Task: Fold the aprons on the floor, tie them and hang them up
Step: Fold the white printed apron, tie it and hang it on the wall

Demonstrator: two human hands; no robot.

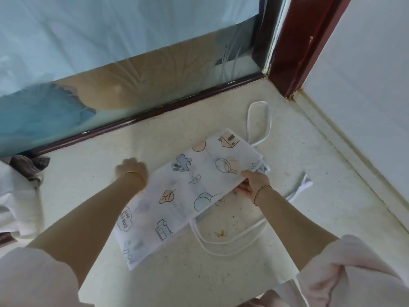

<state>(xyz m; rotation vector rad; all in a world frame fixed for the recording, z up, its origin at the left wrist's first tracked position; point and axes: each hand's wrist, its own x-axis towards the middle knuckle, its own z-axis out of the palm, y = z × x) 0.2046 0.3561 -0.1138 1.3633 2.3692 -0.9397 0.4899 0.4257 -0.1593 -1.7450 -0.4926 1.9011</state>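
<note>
A white apron printed with cartoon drawings lies folded into a long strip on the pale floor. My left hand grips its left edge with curled fingers. My right hand pinches the right edge of the top layer, lifted a little off the layer below. The white neck loop trails beyond the far end. White waist ties curl on the floor by my right forearm.
A dark red door sill with a glass panel runs along the far side, and a dark red frame post stands at the corner. A white wall borders the right. More white cloth is heaped at the left edge.
</note>
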